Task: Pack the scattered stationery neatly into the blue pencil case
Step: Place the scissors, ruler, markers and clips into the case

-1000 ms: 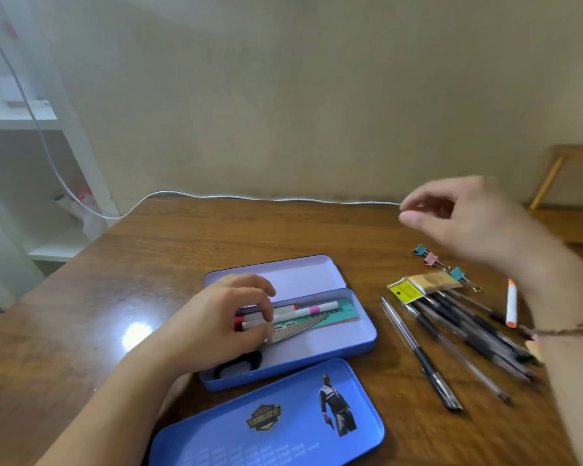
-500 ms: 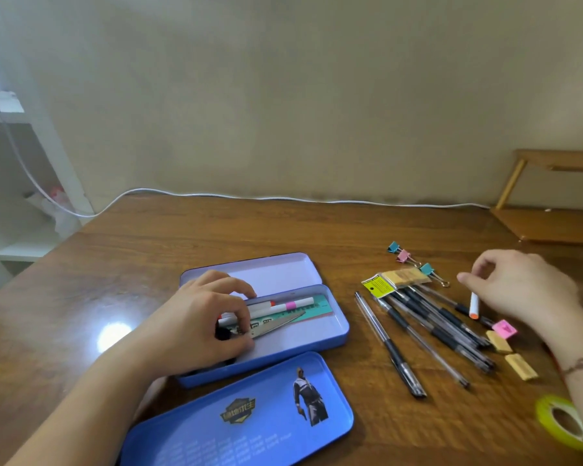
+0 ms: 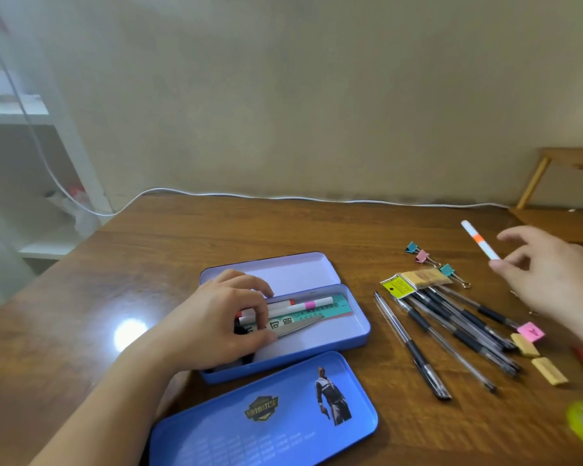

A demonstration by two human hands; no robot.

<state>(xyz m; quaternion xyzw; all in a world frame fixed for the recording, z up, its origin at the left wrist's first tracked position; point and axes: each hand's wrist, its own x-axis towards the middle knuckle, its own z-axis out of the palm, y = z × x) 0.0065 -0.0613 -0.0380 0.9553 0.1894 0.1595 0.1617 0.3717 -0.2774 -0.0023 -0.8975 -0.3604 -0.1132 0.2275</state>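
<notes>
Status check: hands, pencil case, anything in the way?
Left hand pinning markers in the blue pencil case. Right hand pinching the orange-banded marker, lifted off the table. Path to case open; pens lie loose beside it.

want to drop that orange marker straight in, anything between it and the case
Partly. The left hand rests inside the blue pencil case, covering its left end. The right end is open, and nothing stands between it and the orange-banded marker held in the right hand.

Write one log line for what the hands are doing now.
step: packing | right hand: holds marker above table | left hand: in case, on items | pens: unpacked
</notes>
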